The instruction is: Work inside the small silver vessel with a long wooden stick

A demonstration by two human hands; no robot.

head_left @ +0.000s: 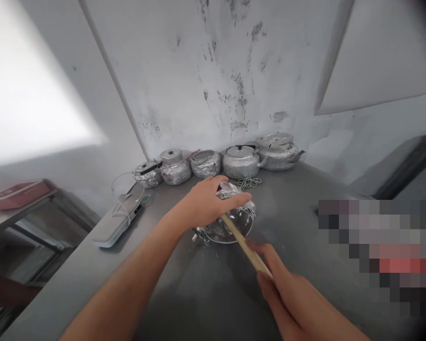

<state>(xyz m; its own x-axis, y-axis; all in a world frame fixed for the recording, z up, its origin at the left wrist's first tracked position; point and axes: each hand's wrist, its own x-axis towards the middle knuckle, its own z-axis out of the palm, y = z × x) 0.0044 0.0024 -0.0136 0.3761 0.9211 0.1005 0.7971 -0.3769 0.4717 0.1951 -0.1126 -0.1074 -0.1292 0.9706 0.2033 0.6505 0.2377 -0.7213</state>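
Note:
My left hand is laid over the upper side of a small shiny metal pot, its thumb stretched across and its fingers curled behind. The pot is tipped, its round mouth turned towards me. Strands of a dark patterned cord show at its left side. Between finger and thumb, my right hand grips a pale wooden stick. The stick slants up to the pot under my left hand, which hides its far end.
Against the stained wall stand several dented metal kettles and pots. A patterned cord lies before them on the grey table. On the left are a power bank-like flat device with a white cable and a pink tray. Pixelation covers the right side.

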